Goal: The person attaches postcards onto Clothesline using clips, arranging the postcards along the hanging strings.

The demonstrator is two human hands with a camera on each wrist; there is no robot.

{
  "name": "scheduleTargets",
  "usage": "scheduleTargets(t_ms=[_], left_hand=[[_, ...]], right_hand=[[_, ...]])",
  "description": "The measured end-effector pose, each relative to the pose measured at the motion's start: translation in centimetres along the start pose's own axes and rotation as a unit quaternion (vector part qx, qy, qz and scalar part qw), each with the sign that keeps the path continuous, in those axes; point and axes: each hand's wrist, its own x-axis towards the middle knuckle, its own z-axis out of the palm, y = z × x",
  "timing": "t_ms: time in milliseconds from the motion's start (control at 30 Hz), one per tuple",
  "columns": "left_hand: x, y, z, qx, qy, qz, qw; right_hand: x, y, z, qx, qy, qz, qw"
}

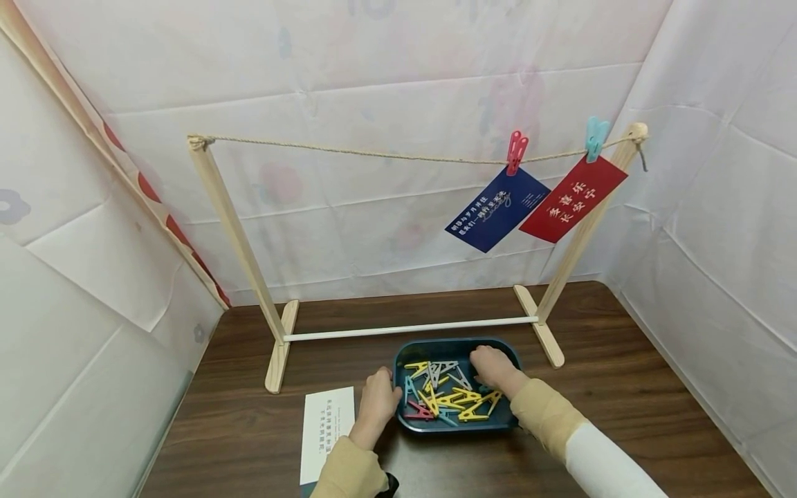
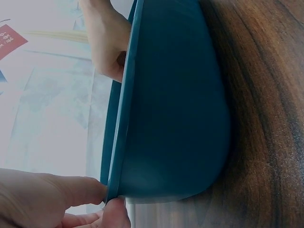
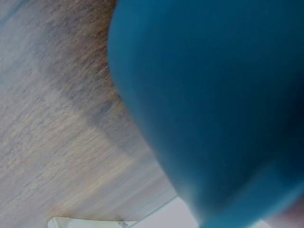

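Note:
A dark teal plastic basin (image 1: 457,427) stands on the table, with several clothespins (image 1: 450,400) in yellow, grey, blue and red lying in it. My left hand (image 1: 378,400) pinches the basin's left rim between thumb and fingers, plainly seen in the left wrist view (image 2: 111,190). Inside the right end of the basin is my right hand (image 1: 495,366), its fingers curled downward beside the pile. Those fingertips are hidden, and I cannot tell whether they hold a clothespin. The right wrist view is mostly filled by the basin's outer wall (image 3: 199,95).
Behind the basin stands a wooden frame (image 1: 239,235) with a rope (image 1: 373,153) strung across. A red clothespin (image 1: 515,152) hangs a blue card (image 1: 492,211); a light-blue one (image 1: 596,140) hangs a red card (image 1: 575,200). A white card (image 1: 320,422) lies left of my left hand.

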Motion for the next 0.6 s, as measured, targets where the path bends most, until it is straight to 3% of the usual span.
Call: scheduleTargets(t_ms=[600], left_hand=[[0.2,-0.1,0.0,0.014,-0.005,0.005,0.9999]], right_hand=[[-1.3,-0.3,-1.8,0.132,0.031,0.016,0.991]])
